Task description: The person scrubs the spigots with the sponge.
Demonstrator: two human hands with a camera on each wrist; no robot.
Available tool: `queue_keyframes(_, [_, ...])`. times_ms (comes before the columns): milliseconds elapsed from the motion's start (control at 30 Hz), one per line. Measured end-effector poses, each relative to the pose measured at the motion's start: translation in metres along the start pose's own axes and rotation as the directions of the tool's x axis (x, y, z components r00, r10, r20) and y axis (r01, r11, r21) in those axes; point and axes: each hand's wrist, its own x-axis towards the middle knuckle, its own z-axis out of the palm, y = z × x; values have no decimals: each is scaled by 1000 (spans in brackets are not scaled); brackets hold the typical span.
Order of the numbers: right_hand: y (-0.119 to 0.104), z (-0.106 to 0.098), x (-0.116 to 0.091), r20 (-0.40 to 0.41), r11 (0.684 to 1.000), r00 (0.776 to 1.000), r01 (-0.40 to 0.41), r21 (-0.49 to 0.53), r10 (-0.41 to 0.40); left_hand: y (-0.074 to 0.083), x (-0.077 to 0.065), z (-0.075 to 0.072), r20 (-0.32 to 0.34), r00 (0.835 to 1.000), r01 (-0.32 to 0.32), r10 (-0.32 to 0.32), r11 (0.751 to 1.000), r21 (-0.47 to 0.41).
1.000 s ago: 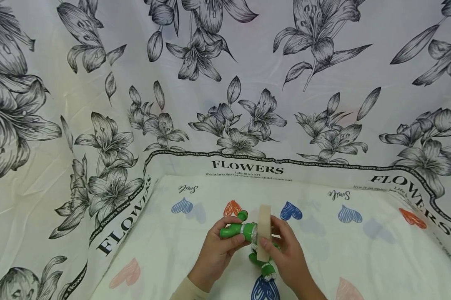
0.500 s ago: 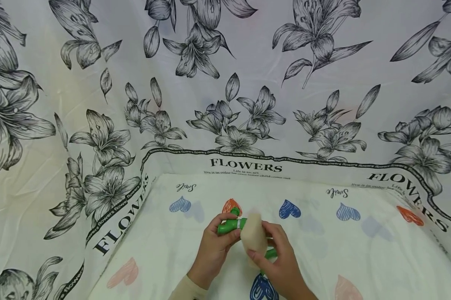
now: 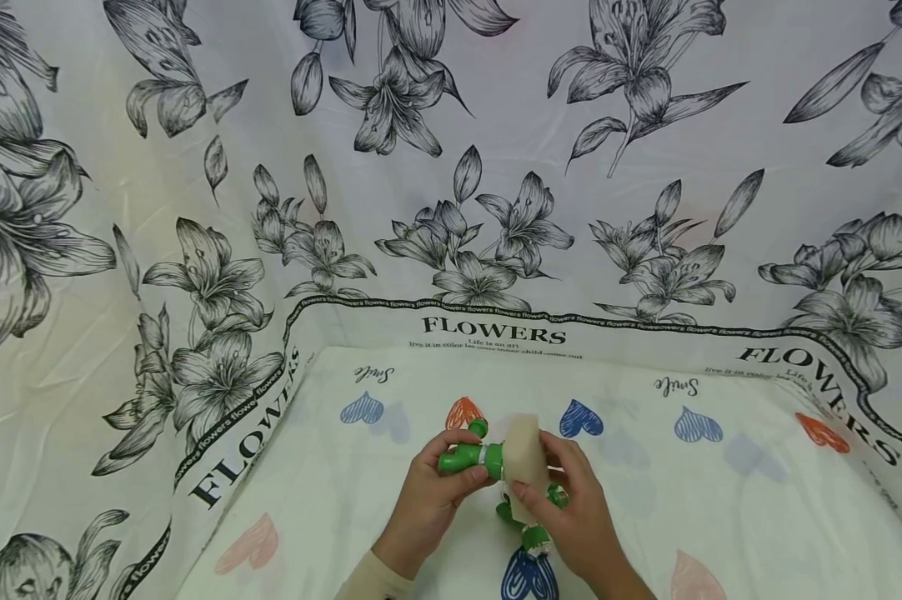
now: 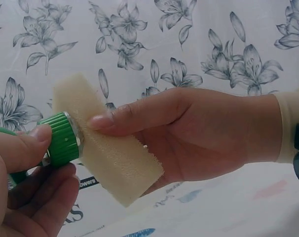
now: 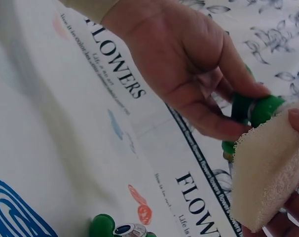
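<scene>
My left hand [image 3: 430, 492] grips one end of a green object with silver bands [image 3: 462, 458], thumb in front, at the lower middle of the head view. My right hand [image 3: 582, 508] pinches a cream sponge block [image 3: 524, 462] between thumb and fingers. The sponge lies against a ribbed green section [image 4: 63, 139] with a silver rim, seen in the left wrist view. More rounded green parts [image 3: 535, 537] hang below the sponge; one bears a dark blue oval set in silver [image 5: 124, 229]. The sponge hides the middle of the object, so its kind cannot be told.
A white cloth [image 3: 361, 517] printed with coloured hearts covers the surface below the hands. Behind and to the left hangs a flower-printed curtain [image 3: 511, 108] with black lettering along its lower border.
The sponge went left over the green object while turning its broad face, then came back right, partly turned. The left hand keeps its grip on the green end.
</scene>
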Motion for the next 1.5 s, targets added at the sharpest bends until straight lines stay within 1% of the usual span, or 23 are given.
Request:
queue_keyframes(167, [4, -5, 3, -2, 998, 998, -64, 15, 64, 1, -2, 0, 28, 1000, 3, -3, 1000, 12])
queue_keyframes(267, [4, -4, 2, 7, 996, 997, -75, 55, 75, 2, -2, 1, 34, 999, -3, 3, 1000, 12])
queue_keyframes(400, [1, 3, -3, 33, 989, 995, -98, 114, 95, 0, -1, 0, 20, 1000, -14, 13, 1000, 3])
queue_keyframes(533, [-6, 11, -8, 53, 980, 987, -157, 119, 152, -3, 2, -2, -21, 999, -27, 27, 1000, 0])
queue_keyframes(600, [-9, 14, -9, 59, 981, 987, -156, 115, 150, -3, 4, -3, -58, 998, -26, 26, 1000, -3])
queue_keyframes(733, [-11, 17, -9, 65, 990, 994, -90, 110, 83, -4, 5, -2, -140, 990, -7, 5, 1000, -14])
queue_keyframes(833, [-11, 17, -8, 65, 994, 997, -50, 102, 43, -3, 5, -2, -164, 986, 1, -5, 1000, -25])
queue_keyframes(933, [-10, 16, -7, 57, 995, 998, -36, 91, 31, -3, 4, -1, -151, 988, -8, 3, 999, -31])
queue_keyframes(1000, [-8, 15, -6, 55, 995, 998, -41, 90, 36, -3, 4, -1, -137, 990, -15, 10, 999, -34])
queue_keyframes(1133, [-4, 11, -4, 45, 992, 996, -86, 94, 82, -4, 3, 0, -99, 995, -18, 15, 999, -31])
queue_keyframes(1233, [0, 8, -3, 27, 990, 994, -104, 97, 102, -4, 2, 0, -67, 998, -18, 16, 1000, -24])
queue_keyframes(1367, [4, 5, -2, 3, 989, 993, -114, 95, 115, -3, 0, 1, -45, 999, -23, 22, 999, -26])
queue_keyframes(1500, [4, 5, -3, 13, 981, 987, -162, 111, 161, -2, -2, 1, -33, 999, -22, 21, 999, -26])
